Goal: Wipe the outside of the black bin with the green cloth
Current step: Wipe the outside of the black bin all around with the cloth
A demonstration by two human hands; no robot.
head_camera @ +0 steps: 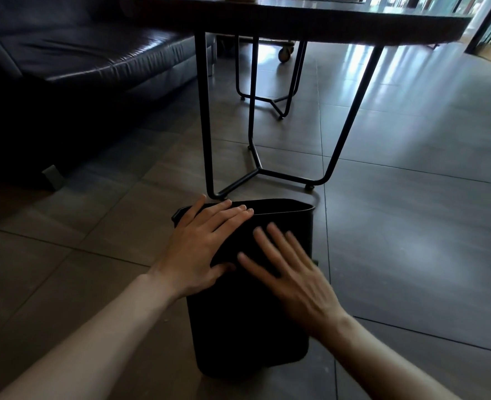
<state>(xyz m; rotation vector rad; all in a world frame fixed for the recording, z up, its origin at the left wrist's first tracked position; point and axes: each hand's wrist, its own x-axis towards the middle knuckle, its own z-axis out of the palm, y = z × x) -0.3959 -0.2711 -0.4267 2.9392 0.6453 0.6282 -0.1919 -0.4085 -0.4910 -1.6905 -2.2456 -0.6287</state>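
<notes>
The black bin [250, 313] stands upright on the tiled floor [411, 255], directly under both hands and just in front of the metal legs [255, 168] of a dark round table [325, 21]; the left hand [198, 249] lies flat and open against the bin's near wall, its fingertips [240, 210] reaching the top rim and its thumb spread along the wall below; the right hand [290, 269] is also open, fingers splayed, palm down over the same wall just beside the left hand, its thumb tip almost touching the left thumb; it is slightly blurred, so whether the palm presses the bin or hovers just off it cannot be told. A small greenish sliver [315, 261] shows at the bin's edge just beyond the right hand's little-finger side; it may be the green cloth, but it is too small and dim to be sure; neither hand visibly grips anything. Far beyond the left hand, a dark leather sofa [79, 53] stands on the floor; beyond the fingertips of both hands the table legs join in a low frame that rests on small feet.
</notes>
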